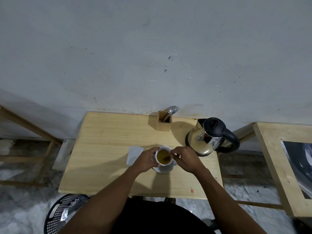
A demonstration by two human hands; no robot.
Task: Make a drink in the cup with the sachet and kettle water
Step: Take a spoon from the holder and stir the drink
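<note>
Bare tabletop (pixel 104 132) spreads to your left, then the sachet (pixel 134 154) lies flat just beside your left hand (pixel 146 160) wrapped around the filled cup (pixel 163 157), your right hand (pixel 186 159) pinching a spoon (pixel 167 157) in it, the kettle (pixel 209 137) near the right edge.

Light wood bench (pixel 104 166) carrying a saucer (pixel 164 169), silvery sachet (pixel 134 155), steel kettle (pixel 208 137), and a wooden cutlery holder (pixel 161 124).

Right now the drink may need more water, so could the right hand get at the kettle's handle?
Probably yes. The right hand is at the cup, and the kettle stands just beyond it on the same side, with its black handle turned away from the cup and nothing between.
</note>
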